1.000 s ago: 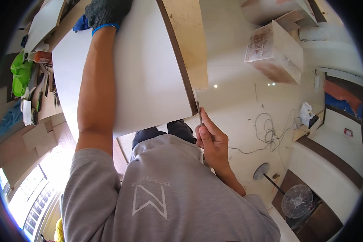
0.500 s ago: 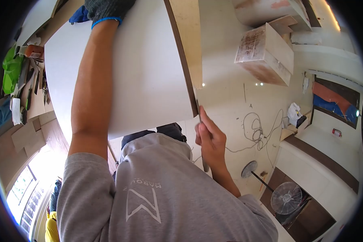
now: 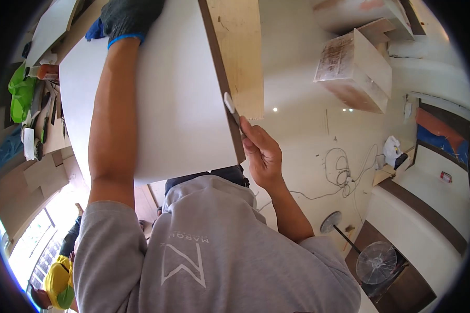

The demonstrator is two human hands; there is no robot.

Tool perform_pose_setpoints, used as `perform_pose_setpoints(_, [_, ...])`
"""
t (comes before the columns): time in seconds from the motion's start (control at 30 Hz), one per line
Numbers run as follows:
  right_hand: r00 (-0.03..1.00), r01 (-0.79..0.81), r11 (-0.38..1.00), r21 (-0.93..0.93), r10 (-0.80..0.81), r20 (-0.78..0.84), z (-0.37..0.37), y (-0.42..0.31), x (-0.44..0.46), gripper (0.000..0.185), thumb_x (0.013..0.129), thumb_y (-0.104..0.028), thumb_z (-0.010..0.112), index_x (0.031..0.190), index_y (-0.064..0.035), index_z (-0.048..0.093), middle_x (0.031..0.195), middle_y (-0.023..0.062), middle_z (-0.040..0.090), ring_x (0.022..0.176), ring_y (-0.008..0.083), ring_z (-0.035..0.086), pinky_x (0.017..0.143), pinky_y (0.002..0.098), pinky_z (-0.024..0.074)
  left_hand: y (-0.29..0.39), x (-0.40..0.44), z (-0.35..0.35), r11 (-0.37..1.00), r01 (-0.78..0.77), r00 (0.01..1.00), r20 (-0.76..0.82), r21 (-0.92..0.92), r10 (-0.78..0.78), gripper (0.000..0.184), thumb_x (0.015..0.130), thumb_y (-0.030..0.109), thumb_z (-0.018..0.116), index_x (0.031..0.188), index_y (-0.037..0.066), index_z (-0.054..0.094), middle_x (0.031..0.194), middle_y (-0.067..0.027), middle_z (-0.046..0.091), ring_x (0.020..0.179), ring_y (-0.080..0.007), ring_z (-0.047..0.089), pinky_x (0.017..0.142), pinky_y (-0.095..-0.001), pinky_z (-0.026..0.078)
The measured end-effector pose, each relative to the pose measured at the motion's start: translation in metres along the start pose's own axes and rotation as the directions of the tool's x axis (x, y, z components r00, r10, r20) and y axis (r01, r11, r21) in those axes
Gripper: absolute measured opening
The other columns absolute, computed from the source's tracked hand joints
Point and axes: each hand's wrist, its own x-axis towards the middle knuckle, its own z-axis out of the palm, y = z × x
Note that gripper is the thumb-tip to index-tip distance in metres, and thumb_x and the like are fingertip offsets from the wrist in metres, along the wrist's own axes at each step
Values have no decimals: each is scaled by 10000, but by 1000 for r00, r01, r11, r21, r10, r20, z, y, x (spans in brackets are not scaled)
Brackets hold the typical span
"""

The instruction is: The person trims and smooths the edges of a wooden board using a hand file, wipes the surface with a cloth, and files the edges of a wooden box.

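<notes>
Pinching the flat-bladed tool (image 3: 230,105) at three o'clock on the white panel (image 3: 183,104), the right hand (image 3: 263,154) sits beside the brown edge (image 3: 217,60); the gloved left hand (image 3: 130,18) rests near eleven, finger spread untellable. The tool seems light, stiff, probably best held rearward.

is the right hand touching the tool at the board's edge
Touching. The head view shows it plainly: the right hand grips the tool, whose pale tip sticks out beyond it.

Pale plywood board (image 3: 240,57), carrying white flat panel (image 3: 177,99) with dark brown edge (image 3: 217,62). Glossy cream floor (image 3: 292,156), carrying brown-smeared white box (image 3: 354,73), loose loops of thin grey cable (image 3: 344,180), round-based pedestal fan (image 3: 376,262).
</notes>
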Motion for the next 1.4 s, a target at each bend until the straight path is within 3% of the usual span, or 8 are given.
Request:
perform_pose_setpoints(0.4, [979, 195, 977, 88, -199, 39, 2, 14, -3, 571, 834, 156, 563, 1334, -107, 649, 763, 65, 494, 610, 163, 457, 546, 286, 396, -12, 12, 20, 997, -79, 987, -139, 17, 81, 418, 963, 417, 541, 1130, 69, 702, 1051, -251, 699, 1020, -439, 656, 887, -504, 506])
perform_pose_setpoints(0.6, [988, 119, 981, 156, -133, 80, -6, 15, -38, 637, 803, 143, 590, 1363, -157, 630, 758, 69, 516, 608, 172, 485, 528, 303, 394, -14, 12, 22, 988, -151, 970, -191, 22, 153, 442, 962, 432, 544, 1120, 48, 699, 1013, -245, 703, 962, -437, 665, 847, -479, 510])
perform_pose_setpoints(0.7, [971, 231, 970, 74, -234, 42, 2, 14, 11, 543, 829, 142, 604, 1310, -106, 658, 773, 73, 525, 606, 173, 466, 524, 301, 364, -54, 45, 36, 974, -118, 993, -1, 193, 120, 655, 925, 638, 452, 1142, 68, 689, 1066, -268, 690, 1060, -460, 641, 906, -541, 499])
perform_pose_setpoints(0.93, [982, 96, 989, 113, -112, 152, -13, 21, -38, 533, 846, 118, 631, 1320, -124, 655, 765, 70, 518, 598, 166, 472, 543, 282, 392, -37, 27, 30, 980, -187, 981, -38, 67, 190, 572, 957, 561, 486, 1049, 42, 708, 969, -272, 695, 965, -472, 653, 819, -544, 513])
perform_pose_setpoints(1.07, [967, 238, 969, -70, -230, 106, -2, 7, 55, 530, 930, 61, 557, 1429, -118, 561, 810, 62, 538, 621, 161, 509, 580, 285, 451, -28, 19, 28, 990, -127, 991, -58, -62, 124, 492, 947, 529, 539, 1098, 89, 701, 1018, -224, 706, 974, -426, 671, 814, -502, 527])
perform_pose_setpoints(1.13, [998, 66, 995, 78, -64, -28, -1, -10, 72, 466, 962, -46, 595, 1425, -72, 547, 836, 63, 575, 632, 147, 521, 596, 286, 459, -18, 17, 22, 999, -33, 999, 8, 14, 33, 482, 949, 541, 525, 1154, 140, 696, 1042, -204, 711, 1016, -414, 669, 844, -486, 526])
perform_pose_setpoints(1.27, [886, -431, 902, 29, 416, 204, -7, -47, 77, 520, 928, -290, 730, 1332, 5, 586, 902, 82, 658, 676, 114, 568, 630, 291, 485, -16, 21, 14, 999, -25, 996, 80, -39, 28, 468, 934, 522, 528, 1069, 110, 705, 981, -216, 717, 973, -424, 676, 858, -516, 514])
perform_pose_setpoints(1.4, [848, -451, 880, -150, 475, 237, 1, -58, 80, 532, 843, -367, 804, 1183, 7, 639, 898, 92, 692, 740, 115, 614, 659, 279, 500, -59, 65, -1, 883, -216, 775, 477, -418, 415, 502, 931, 479, 648, 1215, 66, 673, 1045, -189, 726, 956, -294, 691, 865, -399, 511])
